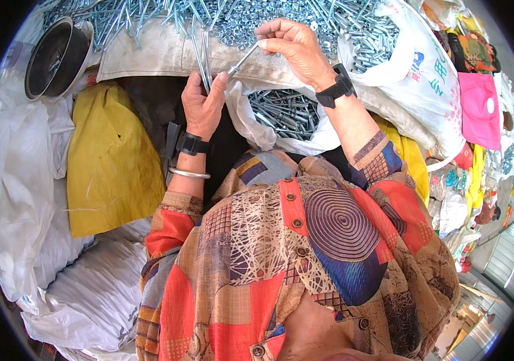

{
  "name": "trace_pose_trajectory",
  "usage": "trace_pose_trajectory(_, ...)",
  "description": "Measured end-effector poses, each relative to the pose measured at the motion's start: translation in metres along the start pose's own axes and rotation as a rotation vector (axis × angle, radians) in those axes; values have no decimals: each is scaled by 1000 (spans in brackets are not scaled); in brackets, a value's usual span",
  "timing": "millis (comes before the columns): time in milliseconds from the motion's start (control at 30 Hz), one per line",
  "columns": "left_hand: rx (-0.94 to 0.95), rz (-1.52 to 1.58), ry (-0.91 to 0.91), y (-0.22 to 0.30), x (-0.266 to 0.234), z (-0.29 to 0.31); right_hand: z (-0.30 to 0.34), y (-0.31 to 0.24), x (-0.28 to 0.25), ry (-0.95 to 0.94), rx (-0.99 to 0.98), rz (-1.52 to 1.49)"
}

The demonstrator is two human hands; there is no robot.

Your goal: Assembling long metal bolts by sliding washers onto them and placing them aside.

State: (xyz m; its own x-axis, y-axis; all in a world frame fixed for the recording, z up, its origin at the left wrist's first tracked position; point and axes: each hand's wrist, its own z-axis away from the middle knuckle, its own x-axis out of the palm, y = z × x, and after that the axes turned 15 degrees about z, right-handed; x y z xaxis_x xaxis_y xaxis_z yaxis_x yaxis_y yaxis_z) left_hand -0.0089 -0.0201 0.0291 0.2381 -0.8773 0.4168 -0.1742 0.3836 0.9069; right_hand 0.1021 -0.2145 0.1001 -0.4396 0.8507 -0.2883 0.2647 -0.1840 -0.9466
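Note:
My left hand [203, 107] is closed on several long, silvery bolts [202, 61] that point up and away from me. Between my two hands lies a single bolt [244, 59], slanted, with its thicker end by my left thumb. My right hand [301, 53] pinches its other end between thumb and fingers. Whether the left fingertips also grip the thicker end is hard to make out. Just beyond both hands spreads a heap of small metal nuts [240, 33]. Under my right forearm, a white bag [246, 114] stands open, filled with dark metal bolts [284, 113].
Long bolts [133, 18] are heaped at the far left of the cloth-covered work surface [142, 60]. A black pan [57, 59] sits at its left end. Yellow cloth [109, 162] hangs at my left. To the right are a white printed sack [428, 78] and a pink item [479, 111].

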Motion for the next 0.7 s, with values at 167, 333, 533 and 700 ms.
trace_pose_trajectory(167, 30, -8, -23, -7, -7, 0, 3, 0, 3, -34, 3, 21)
trace_pose_trajectory(333, 106, -121, -65, -10, -8, 1, 17, 4, 23, -153, 159, -38)
trace_pose_trajectory(533, 32, -17, -82, -1, 0, 3, 45, 18, 67, 39, 220, -294)
trace_pose_trajectory(700, -12, -20, -20, -1, -1, 7, 52, 16, 78, 93, 164, -308)
